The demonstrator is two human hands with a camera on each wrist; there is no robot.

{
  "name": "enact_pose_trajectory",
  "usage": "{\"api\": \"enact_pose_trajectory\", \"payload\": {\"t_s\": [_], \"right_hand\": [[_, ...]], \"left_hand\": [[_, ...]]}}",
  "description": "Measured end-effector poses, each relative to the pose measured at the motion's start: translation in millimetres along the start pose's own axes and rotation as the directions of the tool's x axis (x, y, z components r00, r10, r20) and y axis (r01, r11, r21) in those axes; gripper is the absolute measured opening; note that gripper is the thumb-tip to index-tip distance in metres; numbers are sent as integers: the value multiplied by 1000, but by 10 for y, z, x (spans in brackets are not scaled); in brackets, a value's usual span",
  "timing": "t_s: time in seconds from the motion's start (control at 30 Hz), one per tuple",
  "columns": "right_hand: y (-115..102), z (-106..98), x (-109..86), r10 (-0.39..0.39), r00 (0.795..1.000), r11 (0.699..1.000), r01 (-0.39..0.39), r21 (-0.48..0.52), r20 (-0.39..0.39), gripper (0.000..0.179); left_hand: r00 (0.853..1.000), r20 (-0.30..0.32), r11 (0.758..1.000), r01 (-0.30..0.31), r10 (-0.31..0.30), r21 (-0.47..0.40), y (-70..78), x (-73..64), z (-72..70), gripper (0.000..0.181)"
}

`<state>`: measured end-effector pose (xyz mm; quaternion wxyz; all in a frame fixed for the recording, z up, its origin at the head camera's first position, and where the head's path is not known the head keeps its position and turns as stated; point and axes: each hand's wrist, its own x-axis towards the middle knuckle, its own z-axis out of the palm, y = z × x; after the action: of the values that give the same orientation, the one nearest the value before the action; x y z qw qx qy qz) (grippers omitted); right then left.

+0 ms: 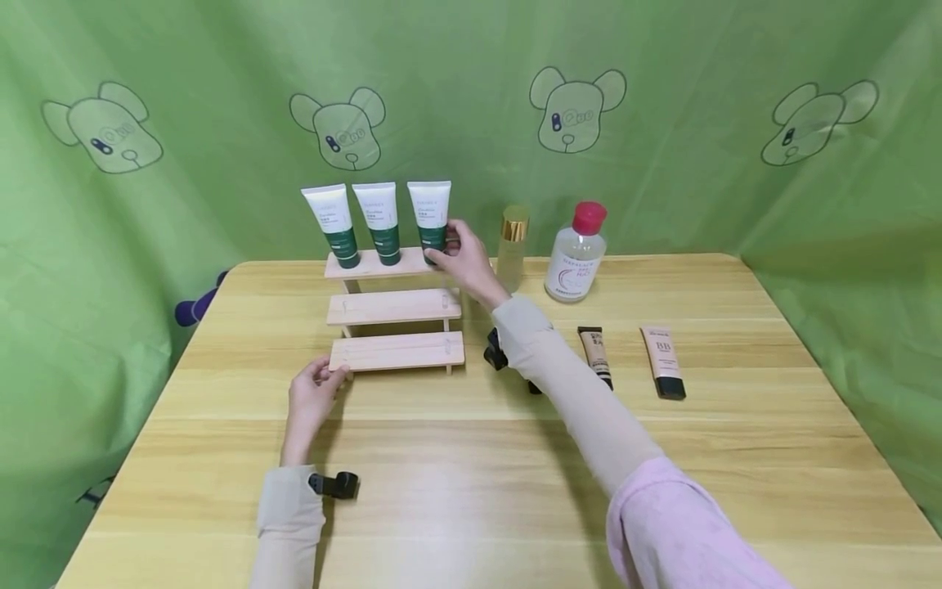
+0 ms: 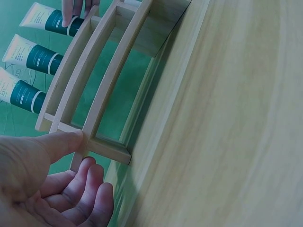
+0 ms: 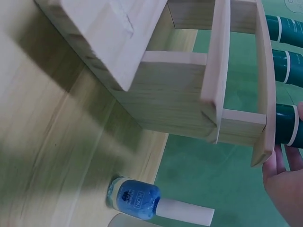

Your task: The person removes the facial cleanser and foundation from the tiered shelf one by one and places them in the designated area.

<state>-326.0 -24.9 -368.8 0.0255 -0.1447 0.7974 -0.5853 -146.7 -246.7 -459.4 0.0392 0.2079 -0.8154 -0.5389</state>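
A three-tier wooden display rack (image 1: pixel 395 307) stands on the table. Three white-and-green squeeze tubes stand cap-down along its top tier: a left tube (image 1: pixel 333 219), a middle tube (image 1: pixel 379 219) and a right tube (image 1: pixel 430 204). My right hand (image 1: pixel 471 263) holds the right tube near its green lower end, thumb in front and fingers behind. At the front left corner of the lowest tier, my left hand (image 1: pixel 312 398) pinches the board; in the left wrist view the thumb (image 2: pixel 66 142) lies on one face and curled fingers sit below.
Right of the rack stand a gold-capped bottle (image 1: pixel 513 245) and a clear bottle with a red cap (image 1: pixel 576 260). Nearer lie a beige tube (image 1: pixel 594 353) and a pink BB tube (image 1: pixel 662 360). The right wrist view shows a blue bottle with a white cap (image 3: pixel 137 198) beside the rack.
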Motion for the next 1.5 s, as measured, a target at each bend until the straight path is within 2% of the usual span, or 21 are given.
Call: {"api": "enact_pose_trajectory", "payload": {"t_s": [0.4, 0.67, 0.9, 1.23, 1.5], "right_hand": [[57, -78, -226, -12, 1000, 998, 12, 67, -7, 55], [113, -321, -499, 1, 1000, 997, -1, 83, 6, 57], [208, -562, -786, 28, 999, 999, -29, 30, 28, 56], [359, -811, -1152, 61, 998, 998, -61, -14, -9, 54], [467, -959, -1362, 79, 997, 995, -80, -53, -27, 54]], "left_hand": [[1000, 7, 1000, -2, 2, -6, -6, -26, 4, 53], [1000, 7, 1000, -6, 6, 1, 8, -41, -11, 53], [1000, 10, 1000, 0, 0, -3, 22, -51, -20, 52], [1000, 17, 1000, 13, -13, -9, 31, -42, -5, 53], [1000, 17, 1000, 11, -10, -15, 15, -29, 1, 53]]}}
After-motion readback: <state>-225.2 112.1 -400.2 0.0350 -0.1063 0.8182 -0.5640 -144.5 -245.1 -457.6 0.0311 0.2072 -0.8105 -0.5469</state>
